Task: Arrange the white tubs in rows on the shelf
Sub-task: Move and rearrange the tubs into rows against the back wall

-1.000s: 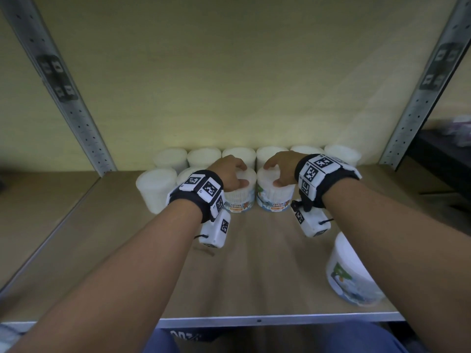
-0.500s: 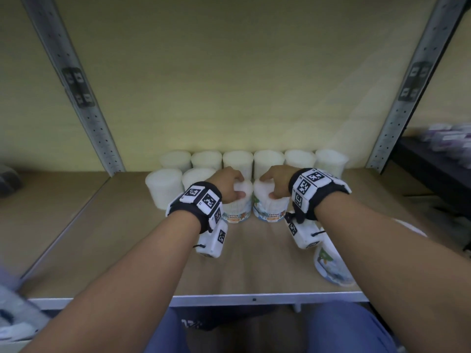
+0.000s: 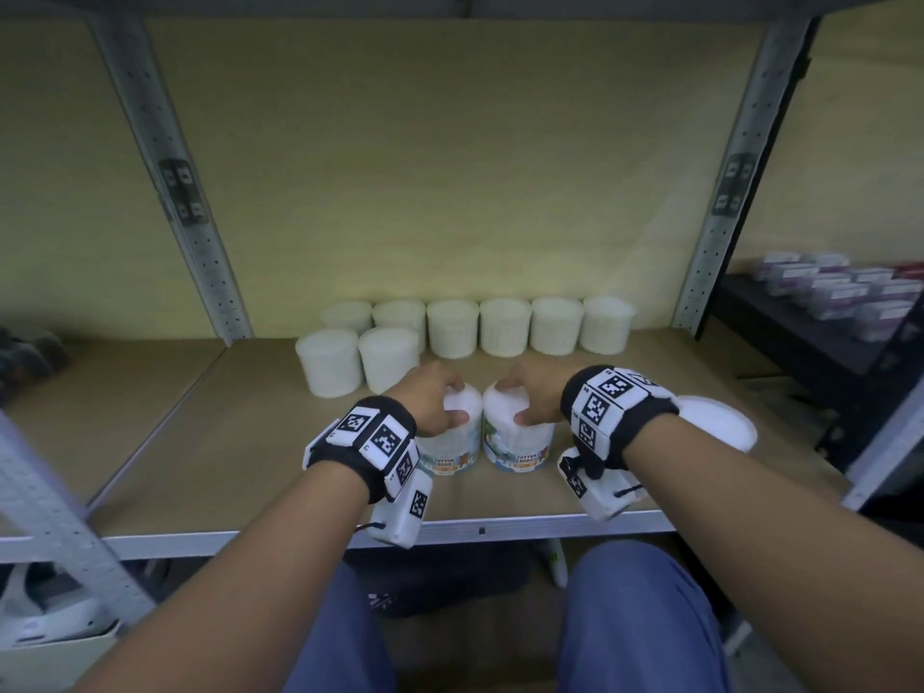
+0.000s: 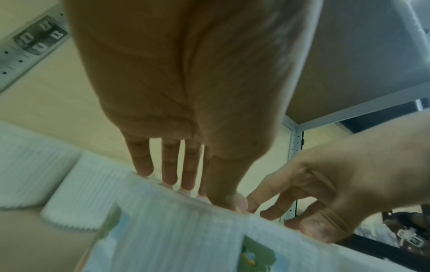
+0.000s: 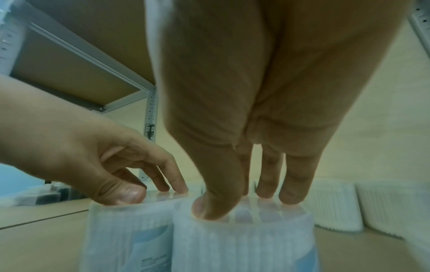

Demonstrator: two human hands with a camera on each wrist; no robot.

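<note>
The left hand (image 3: 431,400) grips the left tub (image 3: 450,442) from above, while the right hand (image 3: 532,395) grips the right tub (image 3: 520,440).

Right forearm hides most of a white tub (image 3: 720,425) (its label unseen).

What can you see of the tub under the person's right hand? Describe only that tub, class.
The right-hand tub is a white, ribbed, translucent-looking plastic cylinder, standing upright near the shelf's front edge. Its side carries a colourful label reading "Cotton Buds". The right hand grips its top from above, with fingertips and thumb pressed on the lid. It stands right beside the matching tub held by the left hand; whether they touch is unclear.
</note>
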